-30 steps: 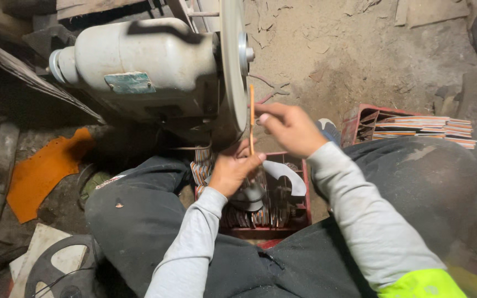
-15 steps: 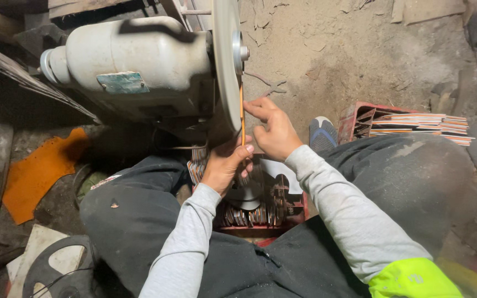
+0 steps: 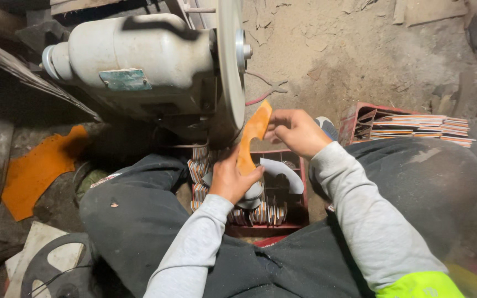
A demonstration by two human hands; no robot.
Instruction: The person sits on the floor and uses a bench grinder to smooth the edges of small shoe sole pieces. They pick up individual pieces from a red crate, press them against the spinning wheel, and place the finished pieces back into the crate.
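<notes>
Orange sole piece [image 3: 252, 137] sits pinched in both my hands, left hand [image 3: 232, 179] low, right hand [image 3: 295, 132] high; fingertips near the grinding disc [image 3: 229, 60] could get scraped.

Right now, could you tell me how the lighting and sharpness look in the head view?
Head view: bright light on the motor housing and dirt floor, deep shadow at left and under the disc; both hands, left hand and right hand, and the orange piece are sharp; edges bend slightly.

Dim, warm light; dark left corners; sharp centre.
</notes>
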